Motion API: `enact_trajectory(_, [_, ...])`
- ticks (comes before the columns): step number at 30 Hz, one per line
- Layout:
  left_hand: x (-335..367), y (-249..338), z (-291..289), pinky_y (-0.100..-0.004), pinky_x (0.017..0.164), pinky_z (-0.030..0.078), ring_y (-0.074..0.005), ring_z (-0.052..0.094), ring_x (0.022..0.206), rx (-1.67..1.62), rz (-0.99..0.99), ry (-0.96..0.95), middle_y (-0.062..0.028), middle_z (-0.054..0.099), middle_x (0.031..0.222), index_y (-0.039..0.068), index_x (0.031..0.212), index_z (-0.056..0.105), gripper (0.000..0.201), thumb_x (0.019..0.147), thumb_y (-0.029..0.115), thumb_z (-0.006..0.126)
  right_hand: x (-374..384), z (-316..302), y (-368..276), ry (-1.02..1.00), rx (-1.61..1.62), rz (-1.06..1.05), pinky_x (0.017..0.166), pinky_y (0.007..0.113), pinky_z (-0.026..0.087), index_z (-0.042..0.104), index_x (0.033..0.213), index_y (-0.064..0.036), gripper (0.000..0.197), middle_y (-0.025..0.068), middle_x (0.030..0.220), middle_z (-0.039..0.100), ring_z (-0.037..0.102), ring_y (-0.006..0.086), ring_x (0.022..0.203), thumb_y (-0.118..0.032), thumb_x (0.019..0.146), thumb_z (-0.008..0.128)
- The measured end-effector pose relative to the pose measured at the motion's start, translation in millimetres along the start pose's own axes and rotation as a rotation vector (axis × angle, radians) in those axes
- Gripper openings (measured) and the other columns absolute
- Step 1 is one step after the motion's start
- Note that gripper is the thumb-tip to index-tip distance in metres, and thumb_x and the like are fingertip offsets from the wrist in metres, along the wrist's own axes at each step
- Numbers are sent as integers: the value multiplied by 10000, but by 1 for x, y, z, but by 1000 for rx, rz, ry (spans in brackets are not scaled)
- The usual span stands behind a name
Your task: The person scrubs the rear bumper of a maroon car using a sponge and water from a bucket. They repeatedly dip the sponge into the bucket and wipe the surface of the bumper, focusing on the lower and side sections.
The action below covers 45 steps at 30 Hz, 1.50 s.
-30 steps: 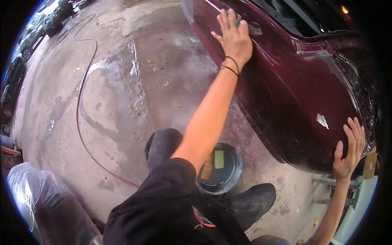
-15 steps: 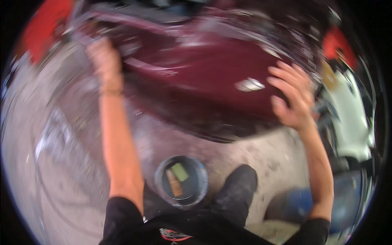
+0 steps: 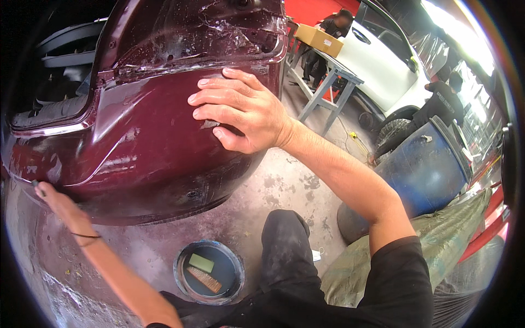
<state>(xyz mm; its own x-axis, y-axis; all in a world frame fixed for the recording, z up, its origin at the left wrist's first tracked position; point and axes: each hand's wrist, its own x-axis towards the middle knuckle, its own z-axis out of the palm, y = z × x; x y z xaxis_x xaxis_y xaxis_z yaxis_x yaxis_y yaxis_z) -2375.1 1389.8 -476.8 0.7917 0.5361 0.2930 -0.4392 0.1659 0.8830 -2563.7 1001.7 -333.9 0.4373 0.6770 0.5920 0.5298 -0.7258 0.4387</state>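
A dark maroon car rear body [image 3: 164, 117], glossy and wet-looking, with whitish scuffs and an uncovered rear opening, spans the upper left. My right hand [image 3: 240, 112] is spread over its side panel, fingers apart and holding nothing; whether the palm touches the paint I cannot tell. At the bumper's left end, my left hand [image 3: 63, 205] has its fingers closed around a small dark thing [image 3: 37, 184] against the edge, mostly hidden by the fingers. Below, a round bucket [image 3: 240, 276] of dark water stands by my feet, with a green block [image 3: 202, 263] and a wooden-backed brush [image 3: 204, 279] in it.
To the right lie a blue barrel [image 3: 424, 169] and a greenish sheet [image 3: 350, 273]. Farther off are a grey trestle [image 3: 328, 90] bearing a cardboard box [image 3: 319, 40], a white car [image 3: 383, 68], a person [image 3: 338, 23] behind the box and another person [image 3: 440, 106] crouching by a wheel.
The view has swung right, bringing the workshop and the white car into sight. My right hand has shifted left over the panel, staying open. My left hand remains at the body's left side.
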Motion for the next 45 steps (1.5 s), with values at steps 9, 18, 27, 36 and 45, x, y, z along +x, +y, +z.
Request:
enact_trajectory(9, [63,-42,-13,-755,1143,311,-516,234,1599,824,441,134,-316,281,1714,119,1546,493,438,1134,261,445,26,-6,-7,-61,-49,-80,1227,563,420,728,1279,-76,363,153,1387,743,656,382,1377,-135,923,691])
enact_trajectory(18, [-97,-27,8,-714,1293,81,-519,109,1676,377,256,48,-313,109,1814,-25,1750,106,769,1172,349,448,8,-3,0,-186,-125,-94,1297,609,335,622,1424,-50,453,185,1511,642,558,422,1478,-113,980,558])
enact_trajectory(27, [-20,-35,-3,-779,1260,115,-540,117,1663,495,354,147,-325,127,1799,23,1737,195,668,1172,298,423,1,6,10,-178,-167,-108,1303,610,332,581,1477,-86,457,171,1546,623,540,414,1497,-140,1027,517])
enact_trajectory(36, [-27,-16,-12,-751,1281,25,-465,72,1695,513,197,84,-210,113,1843,55,1768,133,737,1175,429,362,7,7,5,-173,-162,-112,1302,609,330,579,1478,-79,451,172,1555,616,536,415,1499,-146,1036,520])
enact_trajectory(45, [-50,-72,-39,-714,1299,-3,-335,131,1712,361,-9,107,-125,184,1848,97,1763,214,686,1185,449,327,5,2,6,-168,-154,-116,1301,611,331,593,1466,-73,455,178,1546,620,539,416,1495,-139,1019,530])
